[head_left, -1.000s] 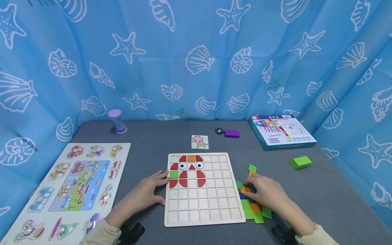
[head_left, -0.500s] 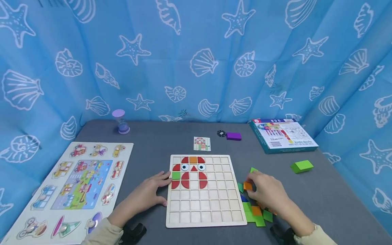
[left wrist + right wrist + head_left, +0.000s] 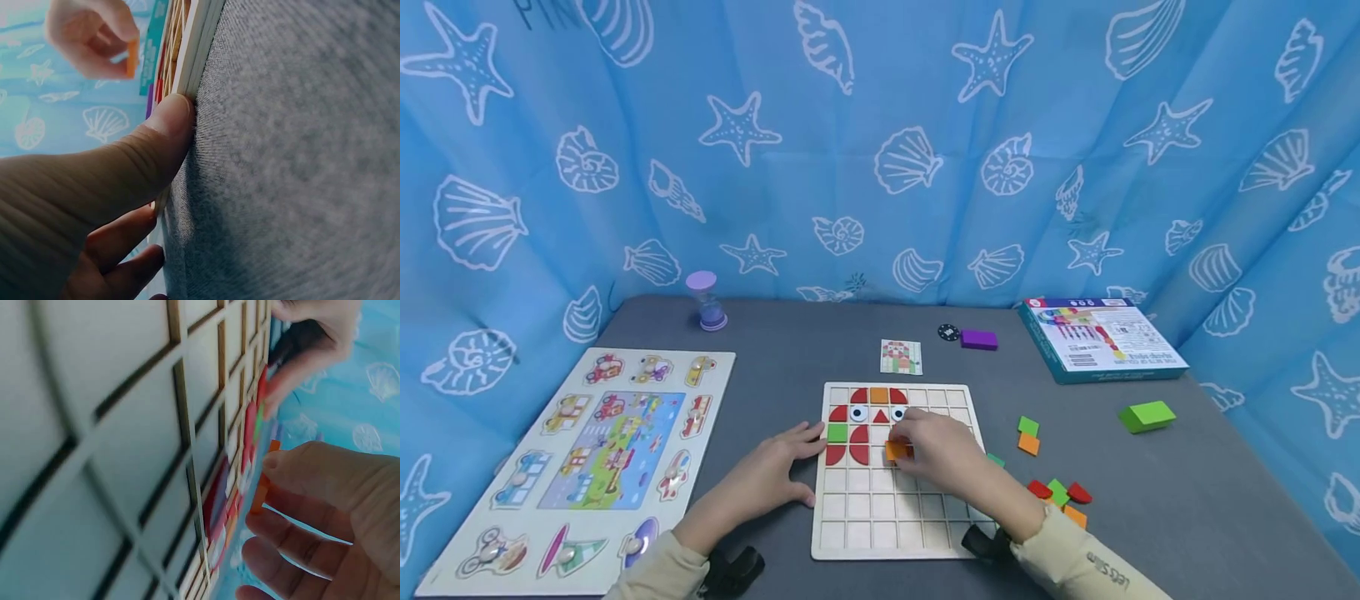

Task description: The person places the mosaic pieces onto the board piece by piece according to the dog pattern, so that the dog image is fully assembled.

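Observation:
The wooden grid board [image 3: 871, 532] lies on the table, its upper left part holding red rounded pieces [image 3: 859, 455], a green square [image 3: 837, 432], an orange square [image 3: 879, 395], a red triangle [image 3: 880, 417] and two eye pieces [image 3: 858, 413]. My left hand [image 3: 765, 473] rests at the board's left edge, thumb and fingertips touching its side. Over the board, my right hand [image 3: 942, 450] pinches an orange square tile [image 3: 259, 495] between thumb and fingers, and in the right wrist view the tile is held off the grid. This hand covers part of the board.
Loose tiles [image 3: 1058, 492] lie right of the board, partly behind the right arm. A picture card [image 3: 901, 357] sits beyond it, near a purple block [image 3: 979, 340] and a black disc [image 3: 948, 332]. Around are a knob puzzle [image 3: 709, 379], sand timer [image 3: 707, 300], box [image 3: 1105, 342] and green block [image 3: 1147, 417].
My right hand has picked an orange tile from the loose pile and carried it left over the board. My left hand stays at the board's edge. The view has shifted slightly.

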Available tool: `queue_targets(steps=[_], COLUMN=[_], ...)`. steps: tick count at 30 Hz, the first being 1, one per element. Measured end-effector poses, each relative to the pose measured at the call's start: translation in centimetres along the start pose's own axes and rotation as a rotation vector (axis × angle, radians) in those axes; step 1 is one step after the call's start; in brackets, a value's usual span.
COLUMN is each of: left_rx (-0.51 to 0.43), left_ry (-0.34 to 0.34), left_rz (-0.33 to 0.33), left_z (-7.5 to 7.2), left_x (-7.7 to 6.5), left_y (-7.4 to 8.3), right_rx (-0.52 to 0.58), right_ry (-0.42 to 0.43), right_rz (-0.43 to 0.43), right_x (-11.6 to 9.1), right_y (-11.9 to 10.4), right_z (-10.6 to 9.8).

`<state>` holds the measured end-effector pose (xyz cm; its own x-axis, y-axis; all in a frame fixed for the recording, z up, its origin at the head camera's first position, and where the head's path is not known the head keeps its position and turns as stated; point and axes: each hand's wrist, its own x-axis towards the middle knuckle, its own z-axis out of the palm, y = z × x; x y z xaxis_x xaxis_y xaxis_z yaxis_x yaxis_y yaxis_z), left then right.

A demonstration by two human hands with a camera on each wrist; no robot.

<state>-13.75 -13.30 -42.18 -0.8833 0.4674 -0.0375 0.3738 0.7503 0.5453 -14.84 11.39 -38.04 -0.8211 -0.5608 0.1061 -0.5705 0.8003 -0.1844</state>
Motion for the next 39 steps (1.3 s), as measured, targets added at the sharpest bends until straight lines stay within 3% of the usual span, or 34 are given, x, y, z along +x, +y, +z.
queue_targets(steps=[5,15,21,32,39], left_rx=[0.000,0.010,0.001,-0.042,-0.017], left_ry=[-0.009,-0.025,-0.032,-0.077,-0.056], left_rz=[-0.007,-0.036,-0.033,0.010,-0.023], left_z=[-0.2,0.0,0.1,-0.2,-0.2], left_x=[0.1,0.0,0.0,-0.2,0.0], left_y=[0.3,0.3,0.1,-0.2,0.2], right_rx=[-0.012,-0.040,-0.010,0.024,-0.004], right_ry=[-0.044,-0.048,-0.052,-0.013,-0.011], right_rz=[-0.022,-0.038,0.047,0.360,0.434], right_x=[1.1,1.4,0.2,-6.8,-7.8], right_y=[-0.8,-1.1,-0.3,7.2,12.0], right_z=[0.7,1.4,0.0,-3.4,-3.7])
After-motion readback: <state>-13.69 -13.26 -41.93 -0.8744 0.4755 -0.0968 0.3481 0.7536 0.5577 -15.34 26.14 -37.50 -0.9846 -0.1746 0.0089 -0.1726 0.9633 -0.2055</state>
